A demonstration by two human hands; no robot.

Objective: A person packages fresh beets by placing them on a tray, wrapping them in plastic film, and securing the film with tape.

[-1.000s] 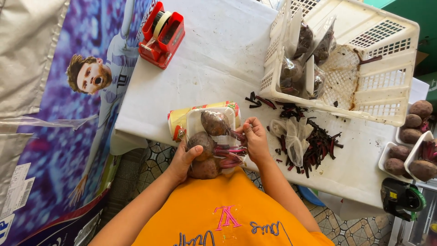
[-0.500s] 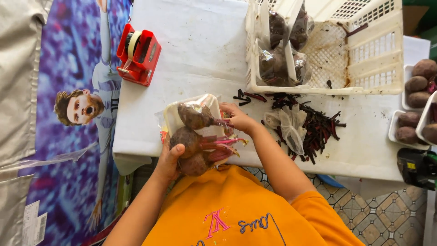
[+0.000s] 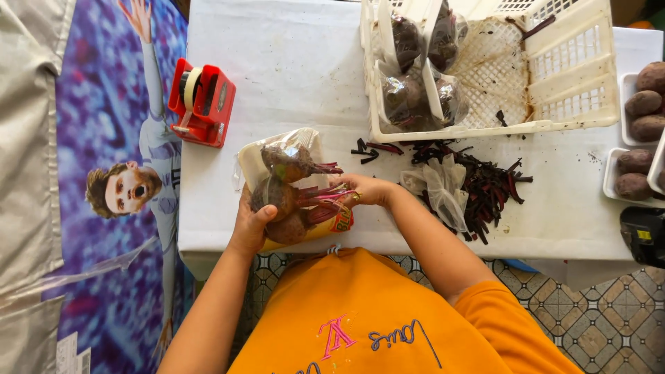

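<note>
My left hand (image 3: 248,225) grips the near edge of a white foam tray (image 3: 251,161) that carries three beetroots (image 3: 277,196) with red stems, tilted up above the table's front edge. A clear plastic bag (image 3: 299,140) is drawn over the tray's far end. My right hand (image 3: 366,190) is closed on the bag's edge and the red stems at the tray's right side. A yellow roll of bags (image 3: 332,225) lies under the tray.
A red tape dispenser (image 3: 201,102) stands at the back left. A white plastic basket (image 3: 554,69) holds several bagged beetroot trays (image 3: 409,97). Cut stems (image 3: 485,190) and a crumpled clear bag (image 3: 443,190) lie to the right. More beetroot trays (image 3: 637,145) sit at the right edge.
The tray has tipped further up and the bag now covers more of it. My right hand has shifted from the tray's top right corner down to its right side.
</note>
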